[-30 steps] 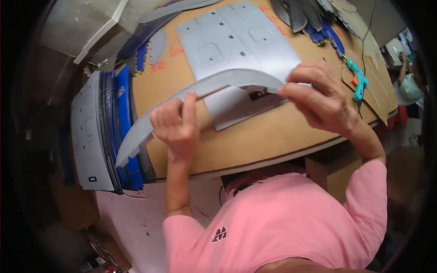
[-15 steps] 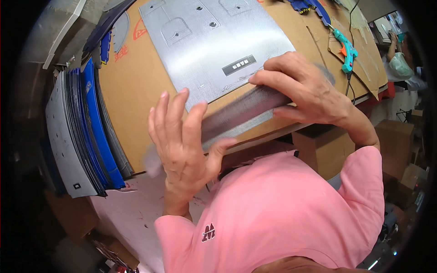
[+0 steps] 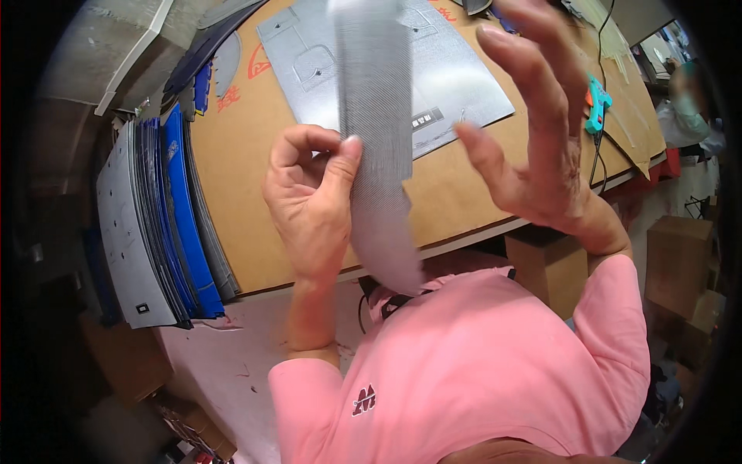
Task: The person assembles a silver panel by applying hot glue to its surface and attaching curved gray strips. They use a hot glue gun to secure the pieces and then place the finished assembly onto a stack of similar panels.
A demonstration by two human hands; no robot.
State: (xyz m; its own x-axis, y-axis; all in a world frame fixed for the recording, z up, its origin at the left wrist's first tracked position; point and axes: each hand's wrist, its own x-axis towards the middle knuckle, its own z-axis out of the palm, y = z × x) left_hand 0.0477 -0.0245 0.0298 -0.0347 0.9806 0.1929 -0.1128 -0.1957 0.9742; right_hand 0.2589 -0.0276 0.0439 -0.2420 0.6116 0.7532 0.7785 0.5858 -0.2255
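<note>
A long grey strip of ribbed, textured sheet (image 3: 377,116) is held up in front of me, roughly upright. Its lower end is curved and blurred. My left hand (image 3: 308,197) pinches the strip's left edge between thumb and fingers. To the right of it, my right hand (image 3: 541,147) is raised with its fingers spread and slightly blurred, touching nothing that I can see. Behind the strip, a silver-grey panel (image 3: 468,81) with raised outlines and a small dark label lies flat on the table; the strip hides part of it.
Brown board (image 3: 239,174) covers the tabletop. A turquoise glue gun (image 3: 597,108) with a cable lies at the right. On the left stands a stack of grey and blue sheets (image 3: 158,224). Cardboard boxes (image 3: 547,267) sit below the table's right side. Another person (image 3: 688,108) is at the far right.
The strip, earlier lying along the table's near edge under my hands, is now lifted and turned upright. My left hand has closed on its edge; my right hand has come off it and risen.
</note>
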